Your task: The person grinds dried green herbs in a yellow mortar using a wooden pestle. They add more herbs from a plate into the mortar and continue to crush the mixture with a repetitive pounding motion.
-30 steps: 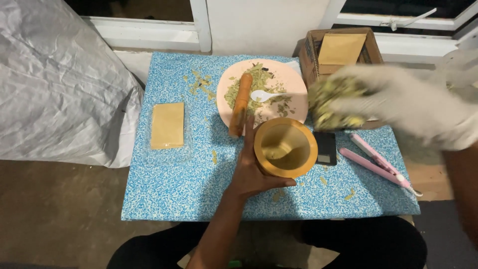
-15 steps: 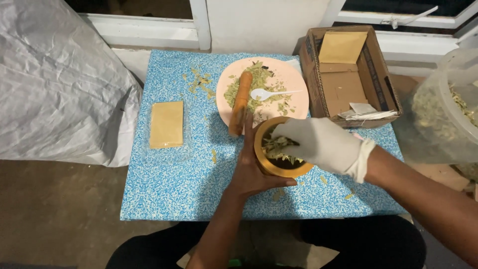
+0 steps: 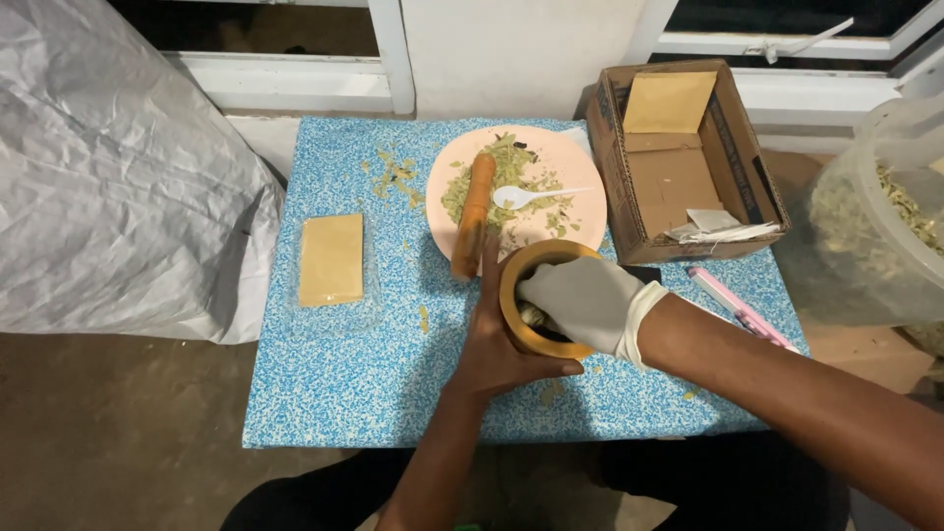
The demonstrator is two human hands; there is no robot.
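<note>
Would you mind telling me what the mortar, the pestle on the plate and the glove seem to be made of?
The mortar looks like turned wood: yellow-brown, a smooth matte rim, thick walls. The pestle also appears wooden, orange-brown with a slight sheen. The glove on the right hand seems thin latex or similar rubber: off-white, clinging, with a rolled cuff. The plate looks like pale pink plastic, though it could be glazed ceramic.
</note>
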